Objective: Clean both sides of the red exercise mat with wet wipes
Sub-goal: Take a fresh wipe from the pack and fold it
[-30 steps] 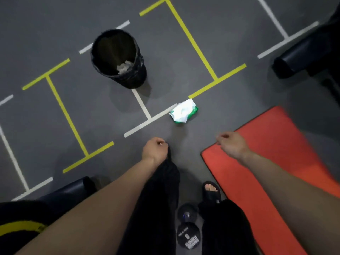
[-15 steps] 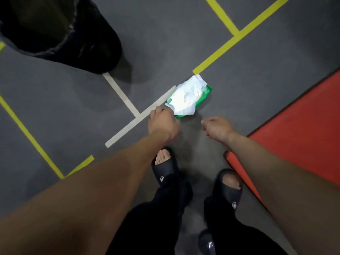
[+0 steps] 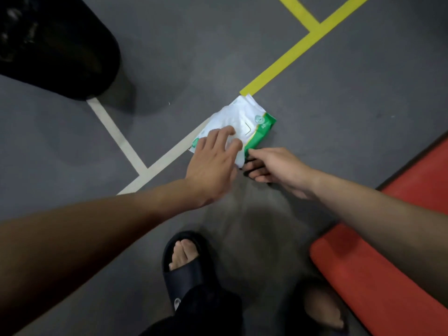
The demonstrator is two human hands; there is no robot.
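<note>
A white and green wet wipes pack (image 3: pixel 244 120) lies on the grey floor where a white line and a yellow line meet. My left hand (image 3: pixel 213 161) rests on top of its near half with the fingers spread. My right hand (image 3: pixel 278 168) meets the pack's near green edge: the thumb lies on that edge and the other fingers curl in just below the corner. The red exercise mat (image 3: pixel 388 275) lies flat at the lower right, partly under my right forearm.
A black lined bin (image 3: pixel 55 44) stands at the upper left. My feet in black slides (image 3: pixel 184 270) stand just behind the pack, close to the mat's edge. Yellow tape lines (image 3: pixel 291 54) and white tape lines (image 3: pixel 116 134) cross the floor.
I have bent lower toward the floor. Both hands moved forward to the pack; the left one opened from a fist and now lies on it, and the right reached its edge.
</note>
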